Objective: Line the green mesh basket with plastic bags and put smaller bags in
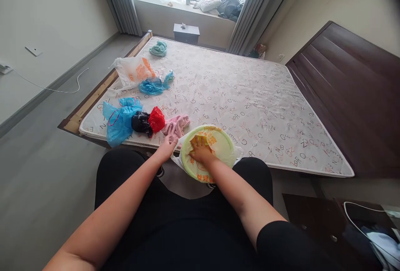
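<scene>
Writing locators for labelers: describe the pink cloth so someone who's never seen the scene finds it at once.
Start at the lettered mattress and go to its near edge, left of the middle. Just beyond the person's left hand, the crumpled pink cloth lies between a shiny red bundle and a round green rim. Its fuzzy-looking pink fabric sets it apart from both.

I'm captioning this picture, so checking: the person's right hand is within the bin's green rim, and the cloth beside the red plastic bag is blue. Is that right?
Not quite: the cloth beside the red plastic bag is pink, not blue, as the head view shows. The right hand is within the bin's green rim.
</scene>
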Demonstrator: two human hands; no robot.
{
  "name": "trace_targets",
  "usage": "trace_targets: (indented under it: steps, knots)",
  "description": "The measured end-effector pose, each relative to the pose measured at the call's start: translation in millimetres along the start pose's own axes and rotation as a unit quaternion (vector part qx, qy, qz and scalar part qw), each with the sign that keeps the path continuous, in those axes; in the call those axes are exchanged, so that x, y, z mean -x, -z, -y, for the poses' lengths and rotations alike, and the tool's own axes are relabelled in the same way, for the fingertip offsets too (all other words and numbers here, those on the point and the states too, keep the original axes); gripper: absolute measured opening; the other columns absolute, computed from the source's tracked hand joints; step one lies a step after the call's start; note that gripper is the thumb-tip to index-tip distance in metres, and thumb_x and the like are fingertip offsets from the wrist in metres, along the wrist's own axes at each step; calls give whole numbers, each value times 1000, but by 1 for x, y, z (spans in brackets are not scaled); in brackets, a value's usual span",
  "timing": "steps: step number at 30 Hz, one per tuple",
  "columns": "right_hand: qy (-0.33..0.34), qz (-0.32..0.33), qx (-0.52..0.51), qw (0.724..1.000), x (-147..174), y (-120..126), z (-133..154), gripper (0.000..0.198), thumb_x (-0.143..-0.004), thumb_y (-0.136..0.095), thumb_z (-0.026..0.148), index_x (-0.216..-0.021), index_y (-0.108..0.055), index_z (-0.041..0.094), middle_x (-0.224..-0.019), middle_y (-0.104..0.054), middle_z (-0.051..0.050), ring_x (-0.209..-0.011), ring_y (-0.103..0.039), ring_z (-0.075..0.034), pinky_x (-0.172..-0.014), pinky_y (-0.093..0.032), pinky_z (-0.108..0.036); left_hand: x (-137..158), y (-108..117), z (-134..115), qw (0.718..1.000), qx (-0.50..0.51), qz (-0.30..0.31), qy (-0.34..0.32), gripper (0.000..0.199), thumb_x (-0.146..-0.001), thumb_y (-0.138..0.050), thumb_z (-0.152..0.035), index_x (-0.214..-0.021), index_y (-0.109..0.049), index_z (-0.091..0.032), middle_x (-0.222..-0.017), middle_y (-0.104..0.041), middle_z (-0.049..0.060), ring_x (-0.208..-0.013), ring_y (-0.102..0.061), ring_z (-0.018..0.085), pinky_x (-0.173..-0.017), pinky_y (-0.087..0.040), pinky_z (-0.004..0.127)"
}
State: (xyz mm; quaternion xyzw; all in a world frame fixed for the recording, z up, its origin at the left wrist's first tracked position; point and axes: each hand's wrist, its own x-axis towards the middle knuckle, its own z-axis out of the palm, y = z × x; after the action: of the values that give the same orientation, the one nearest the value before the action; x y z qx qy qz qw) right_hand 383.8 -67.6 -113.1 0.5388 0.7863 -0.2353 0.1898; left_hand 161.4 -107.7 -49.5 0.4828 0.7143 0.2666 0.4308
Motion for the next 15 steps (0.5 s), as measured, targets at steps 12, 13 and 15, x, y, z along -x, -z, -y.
trace_targets:
  steps: [12,13,15]
  knots:
    - [-16,2,54,998,-18,-15,1,77,-99,-44,52,-166,-15,27,-172,16,-2,-156,19,-40,-122,-21,-62,12,-6,-13,981,94,148,-84,79,-87,-50,-78,-132,-65,-14,-102,-75,11,-85,-70,26,-74,-56,34]
    - [-19,18,57,998,-18,-12,2,78,-99,-45,52,-166,-14,27,-172,17,-2,-156,20,-40,-122,-19,-62,12,-5,-13,982,90,133,-102,77,-86,-57,-74,-132,-64,-13,-108,-75,12,-95,-70,27,-83,-56,36]
    - [-22,50,60,997,-15,0,6,78,-100,-45,50,-167,-12,27,-172,18,-1,-156,22,-39,-123,-17,-63,13,-6,-13,985,73,102,-115,73,-82,-69,-64,-134,-63,-13,-119,-73,13,-110,-68,29,-97,-53,37]
